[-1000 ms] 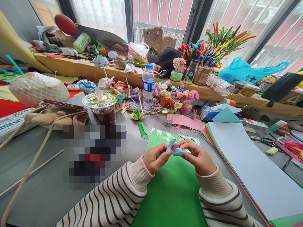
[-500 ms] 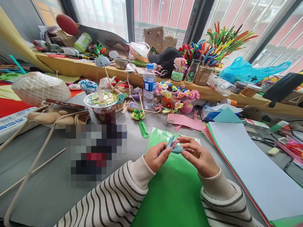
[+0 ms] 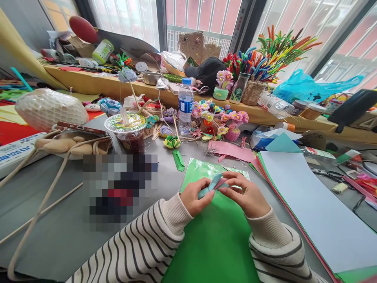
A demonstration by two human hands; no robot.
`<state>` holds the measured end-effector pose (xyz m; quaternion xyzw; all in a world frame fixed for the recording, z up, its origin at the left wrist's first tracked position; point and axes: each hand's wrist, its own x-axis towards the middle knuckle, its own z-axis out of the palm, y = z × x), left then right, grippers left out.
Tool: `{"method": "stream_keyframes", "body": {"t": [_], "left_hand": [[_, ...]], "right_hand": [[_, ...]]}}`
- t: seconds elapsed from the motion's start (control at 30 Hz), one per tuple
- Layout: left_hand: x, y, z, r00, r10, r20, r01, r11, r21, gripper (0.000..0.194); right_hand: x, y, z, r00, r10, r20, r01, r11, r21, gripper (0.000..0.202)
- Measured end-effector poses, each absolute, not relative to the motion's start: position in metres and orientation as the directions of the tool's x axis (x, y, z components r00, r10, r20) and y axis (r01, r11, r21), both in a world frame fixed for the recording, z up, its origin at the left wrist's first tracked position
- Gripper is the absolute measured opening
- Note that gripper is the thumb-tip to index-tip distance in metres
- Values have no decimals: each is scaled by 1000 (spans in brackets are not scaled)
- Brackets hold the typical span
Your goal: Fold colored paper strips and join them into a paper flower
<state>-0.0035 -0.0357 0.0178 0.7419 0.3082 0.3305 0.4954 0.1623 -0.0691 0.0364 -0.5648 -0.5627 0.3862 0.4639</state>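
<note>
Between my two hands is a small piece of folded paper (image 3: 216,183), light blue with a pink part in its middle. My left hand (image 3: 196,196) pinches its left side between thumb and fingers. On its right side, the thumb and fingertips of my right hand (image 3: 247,193) close on the edge. Both hands are held over a glossy green sheet (image 3: 215,243) in clear wrapping. A folded green paper strip (image 3: 178,160) lies beyond my left hand, with a green and yellow paper flower (image 3: 172,142) just behind it.
To the right lies a stack of coloured paper with a white sheet (image 3: 312,208) on top. A water bottle (image 3: 185,108) and a lidded drink cup (image 3: 126,129) stand upright at the back. Craft flowers (image 3: 222,120) crowd the area before the ledge. Scissors (image 3: 326,173) lie far right.
The folded paper has turned in my hands, so its blue left part now shows by my left thumb. My right hand has shifted slightly left.
</note>
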Motion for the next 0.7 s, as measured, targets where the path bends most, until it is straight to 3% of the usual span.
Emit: {"method": "stream_keyframes", "body": {"t": [0.2,0.7], "left_hand": [[-1,-39,19,593,788,166,232,-364,902,24],[0,-41,21,589,773,233,277,-464,841,27]], "right_hand": [[163,-68,39,32,998,60,412,41,-910,18],[162,-65,40,35,998,52,398,34,-917,16]]}}
